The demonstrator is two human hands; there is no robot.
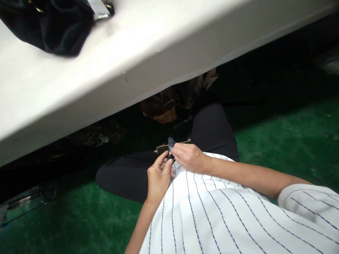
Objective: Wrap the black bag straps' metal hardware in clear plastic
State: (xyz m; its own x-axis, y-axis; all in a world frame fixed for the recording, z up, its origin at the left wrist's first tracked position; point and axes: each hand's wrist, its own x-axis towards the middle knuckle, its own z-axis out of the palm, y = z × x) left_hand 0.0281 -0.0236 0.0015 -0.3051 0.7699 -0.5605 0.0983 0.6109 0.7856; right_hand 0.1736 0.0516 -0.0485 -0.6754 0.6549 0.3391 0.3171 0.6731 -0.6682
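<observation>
Head view: a close, two-handed hold low over the lap

Head camera: the right hand (189, 156) has its thumb and fingers pressed together, apparently pinching a small blue piece (171, 141). The left hand (158, 173) is curled, thumb and fingertips near one another; whether they grip anything I cannot tell. Just beyond the fingers lies a dark, gold-edged flat piece (162, 150), partly hidden by the right hand. All this sits over the lap, below the edge of the white table (111, 67), where a black cloth item (58, 28) rests.

For good handling, I would steady the work with one hand and let only the other move, keep fingertips off the gold edge, and bring it up into better light.
</observation>
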